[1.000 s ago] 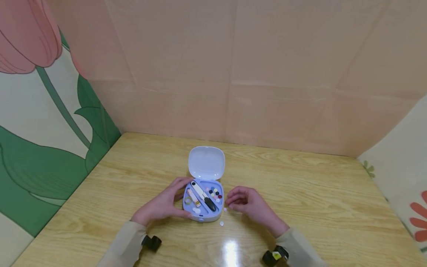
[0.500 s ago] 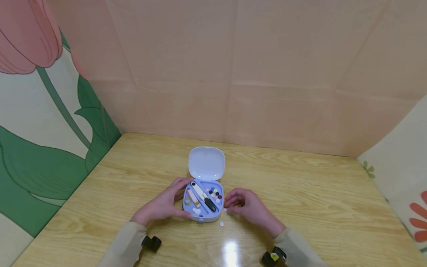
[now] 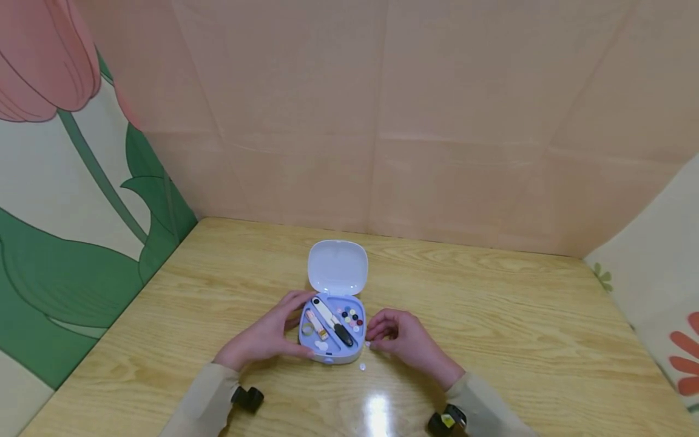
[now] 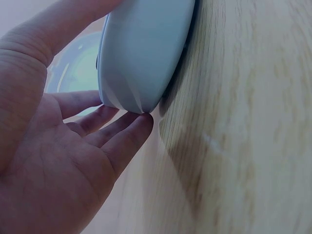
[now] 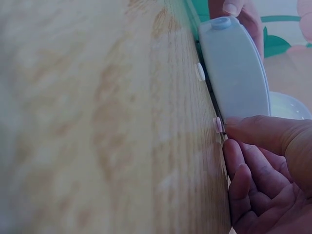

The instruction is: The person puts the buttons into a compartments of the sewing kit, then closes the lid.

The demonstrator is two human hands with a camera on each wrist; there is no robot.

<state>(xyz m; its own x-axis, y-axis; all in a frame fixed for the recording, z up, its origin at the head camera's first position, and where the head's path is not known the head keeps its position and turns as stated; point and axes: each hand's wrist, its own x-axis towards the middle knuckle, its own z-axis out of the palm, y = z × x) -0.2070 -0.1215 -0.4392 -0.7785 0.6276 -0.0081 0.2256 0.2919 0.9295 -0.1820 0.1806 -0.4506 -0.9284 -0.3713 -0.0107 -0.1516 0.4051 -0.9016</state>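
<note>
A light-blue sewing box (image 3: pixel 341 358) stands on the table with its lid (image 3: pixel 338 267) raised. My left hand (image 3: pixel 267 337) grips its left side, thumb at the front corner and fingers at the back; the left wrist view shows fingertips (image 4: pixel 141 122) against the wall. Scissors (image 3: pixel 333 321) with a dark handle cover lie diagonally inside, between a pinkish-white tool (image 3: pixel 317 325) and several coloured buttons (image 3: pixel 352 317). My right hand (image 3: pixel 401 337) is beside the box's right wall, fingers bent. Its thumb and index finger are apart, close to a small pink button (image 5: pixel 218 124) on the table.
A white button (image 3: pixel 363 366) lies on the table near the box's front right corner. The wooden table (image 3: pixel 491 315) extends to both sides, with a plain pinkish backdrop (image 3: pixel 371 152) behind it and flower-print sheets (image 3: pixel 71 267) at the sides.
My right hand has shifted slightly left, toward the box and the pink button, its thumb now closer to that button. The left hand and the box have stayed in place.
</note>
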